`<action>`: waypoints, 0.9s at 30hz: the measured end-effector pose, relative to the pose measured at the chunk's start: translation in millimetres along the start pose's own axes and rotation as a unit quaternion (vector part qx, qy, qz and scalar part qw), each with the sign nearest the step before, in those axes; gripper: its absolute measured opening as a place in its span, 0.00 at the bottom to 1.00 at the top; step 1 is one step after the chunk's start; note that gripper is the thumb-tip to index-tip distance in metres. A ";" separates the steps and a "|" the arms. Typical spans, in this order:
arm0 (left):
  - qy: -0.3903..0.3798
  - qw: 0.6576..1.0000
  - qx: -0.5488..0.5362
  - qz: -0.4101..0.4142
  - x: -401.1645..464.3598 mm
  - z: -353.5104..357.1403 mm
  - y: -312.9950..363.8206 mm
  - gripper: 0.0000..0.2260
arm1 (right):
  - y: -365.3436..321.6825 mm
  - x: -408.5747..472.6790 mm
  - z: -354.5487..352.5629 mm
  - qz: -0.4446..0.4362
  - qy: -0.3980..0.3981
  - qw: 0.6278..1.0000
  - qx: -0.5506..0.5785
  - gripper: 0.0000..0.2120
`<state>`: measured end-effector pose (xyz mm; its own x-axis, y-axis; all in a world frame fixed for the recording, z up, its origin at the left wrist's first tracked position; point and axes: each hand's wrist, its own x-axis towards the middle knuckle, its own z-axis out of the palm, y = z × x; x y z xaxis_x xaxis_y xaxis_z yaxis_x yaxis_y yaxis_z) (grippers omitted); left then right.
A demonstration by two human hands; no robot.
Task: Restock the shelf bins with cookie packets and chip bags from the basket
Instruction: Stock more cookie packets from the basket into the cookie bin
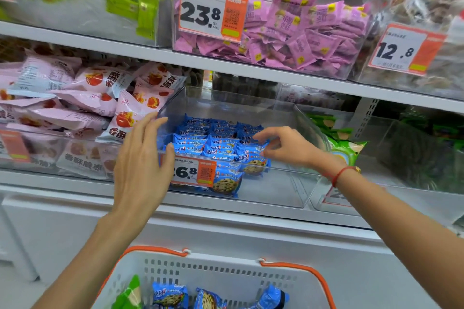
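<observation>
Head view: blue cookie packets [221,145], glossy film pillows, are stacked in rows inside the clear acrylic bin [296,118]. Right hand [283,145] is nearest, its fingers pinching a front-row packet. Left hand [143,158] is spread flat, holding nothing, at the bin's left front corner. More packets are seen below in the white perforated basket [226,273].
</observation>
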<state>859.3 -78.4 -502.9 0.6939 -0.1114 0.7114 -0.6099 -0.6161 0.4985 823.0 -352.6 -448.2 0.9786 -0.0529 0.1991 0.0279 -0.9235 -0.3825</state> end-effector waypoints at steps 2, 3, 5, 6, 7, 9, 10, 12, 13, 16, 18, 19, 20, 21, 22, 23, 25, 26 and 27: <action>0.024 0.999 -0.030 0.009 -12.5 -2.8 18.5 0.18 | -8.7 -19.1 5.6 -0.030 0.086 0.994 0.056 0.16; 0.024 0.999 -0.040 0.007 -20.7 -2.2 27.4 0.17 | -14.4 -30.6 11.1 -0.044 0.122 0.989 0.074 0.15; 0.005 0.998 -0.057 -0.008 -41.4 2.9 39.7 0.15 | -25.6 -53.4 27.6 -0.068 0.174 0.978 0.096 0.11; -0.011 0.998 -0.063 -0.018 -51.8 7.2 42.0 0.14 | -29.2 -62.9 37.8 -0.073 0.184 0.974 0.106 0.10; -0.034 0.997 -0.064 -0.030 -62.5 11.4 43.1 0.13 | -30.4 -71.7 49.5 -0.067 0.179 0.974 0.122 0.09; -0.105 0.991 -0.054 -0.064 -82.2 20.7 41.5 0.11 | -24.1 -85.5 76.2 -0.027 0.130 0.980 0.148 0.10; -0.148 0.985 -0.042 -0.081 -91.5 25.0 38.8 0.10 | -17.3 -92.2 91.6 -0.004 0.094 0.984 0.150 0.10; -0.232 0.968 -0.011 -0.095 -109.1 33.4 30.7 0.09 | -0.7 -106.7 121.8 0.036 0.002 0.990 0.139 0.08; -0.270 0.958 0.000 -0.096 -117.4 37.6 26.1 0.09 | 8.2 -114.6 136.4 0.054 -0.047 0.989 0.133 0.08; -0.374 0.922 0.035 -0.096 -146.0 50.6 8.9 0.10 | 30.6 -138.2 174.0 0.118 -0.168 0.971 0.122 0.08; -0.438 0.893 0.053 -0.088 -166.6 59.3 -3.8 0.11 | 40.1 -150.5 195.1 0.145 -0.222 0.958 0.111 0.09; -0.470 0.877 0.053 -0.083 -177.3 63.2 -9.8 0.12 | 42.7 -156.4 204.9 0.151 -0.251 0.951 0.102 0.10; -0.501 0.861 0.055 -0.077 -187.3 66.7 -14.9 0.13 | 44.4 -161.8 214.6 0.155 -0.283 0.942 0.093 0.10; -0.530 0.843 0.058 -0.069 -195.9 70.2 -19.8 0.15 | 44.3 -166.0 221.7 0.154 -0.318 0.932 0.082 0.12; -0.564 0.821 0.065 -0.064 -206.0 74.2 -25.8 0.18 | 43.7 -171.0 229.7 0.149 -0.351 0.922 0.065 0.15; -0.597 0.797 0.069 -0.057 -214.0 77.9 -31.4 0.20 | 43.1 -174.1 236.3 0.141 -0.376 0.915 0.044 0.18; -0.654 0.751 0.077 -0.044 -229.9 83.4 -42.8 0.24 | 43.0 -179.7 248.6 0.123 -0.406 0.905 0.010 0.23; -0.670 0.737 0.077 -0.045 -234.7 84.4 -47.1 0.25 | 42.9 -181.9 254.2 0.112 -0.412 0.904 -0.003 0.25; -0.677 0.730 0.072 -0.056 -237.8 84.9 -50.9 0.25 | 41.6 -184.2 258.7 0.101 -0.421 0.901 -0.015 0.25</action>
<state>757.9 -86.7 -739.6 0.5376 -0.6624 -0.5217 -0.5411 -0.7456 0.3891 696.7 -283.0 -734.2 0.7713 0.0740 -0.6321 -0.1619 -0.9378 -0.3073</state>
